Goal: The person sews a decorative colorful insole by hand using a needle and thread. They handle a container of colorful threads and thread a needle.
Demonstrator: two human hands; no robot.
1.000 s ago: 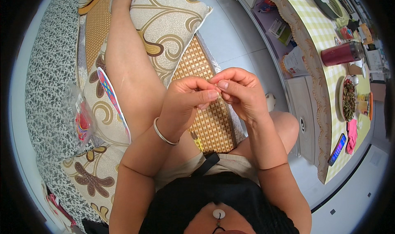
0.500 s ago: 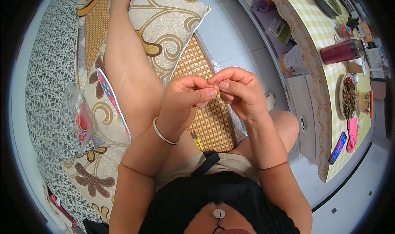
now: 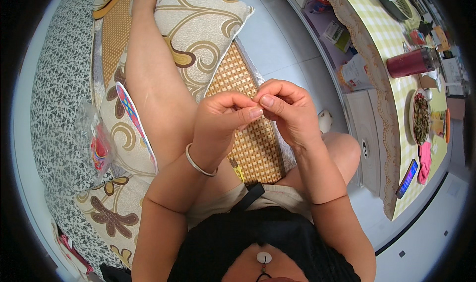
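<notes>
Above my lap, my left hand [image 3: 221, 117] and my right hand [image 3: 290, 112] meet with their fingertips touching. Both are closed in a thumb-and-forefinger pinch. Whatever sits between the fingertips is too small to make out. A pale bangle [image 3: 197, 163] circles my left wrist. Beside my outstretched leg, left of my left hand, a colourful patterned insole [image 3: 131, 108] with a white edge leans on its side. Farther left lies a clear plastic bag [image 3: 94, 138] with bright red and multicoloured stringy contents [image 3: 100, 145].
Under me is a woven mat seat [image 3: 258, 148] with patterned cushions [image 3: 203, 24]. On the right, a checked-cloth table [image 3: 391, 118] holds a dark red flask [image 3: 410, 62], a plate of dried reddish-green bits [image 3: 420, 118], a pink cloth [image 3: 425, 162] and a phone [image 3: 407, 179].
My right fingers have shifted slightly and closed tighter around the tip of the pinch. My left hand has barely moved, and the surrounding things stay where they were.
</notes>
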